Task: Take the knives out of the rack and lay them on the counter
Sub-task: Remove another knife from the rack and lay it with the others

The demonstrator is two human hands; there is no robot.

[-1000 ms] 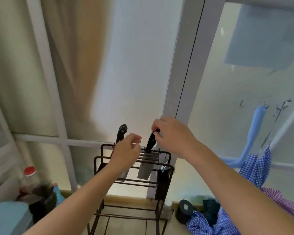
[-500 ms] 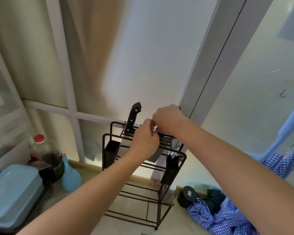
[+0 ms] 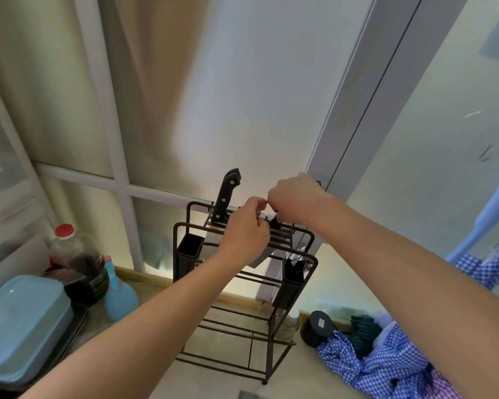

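A dark wire knife rack (image 3: 182, 226) stands on the beige counter (image 3: 228, 378) against the window. One black-handled knife (image 3: 227, 197) sticks up from the rack's left slots, untouched. My right hand (image 3: 296, 200) is closed over the handle of a second knife (image 3: 274, 222); only a bit of black handle shows under the fingers. Its wide blade hangs down inside the rack, mostly hidden. My left hand (image 3: 244, 234) rests against the rack's top slats with fingers curled, its thumb almost touching my right hand.
Black caddies hang on the rack's left (image 3: 188, 254) and right (image 3: 290, 286) ends. A blue lidded tub (image 3: 20, 323), a red-capped bottle (image 3: 67, 249) and a blue spray bottle (image 3: 120, 295) crowd the left. A black jar (image 3: 317, 326) and checked cloth (image 3: 386, 361) lie right.
My left hand has moved right and down onto the rack top, closing up to my right hand. My right hand stays on the same knife handle. The view has shifted.
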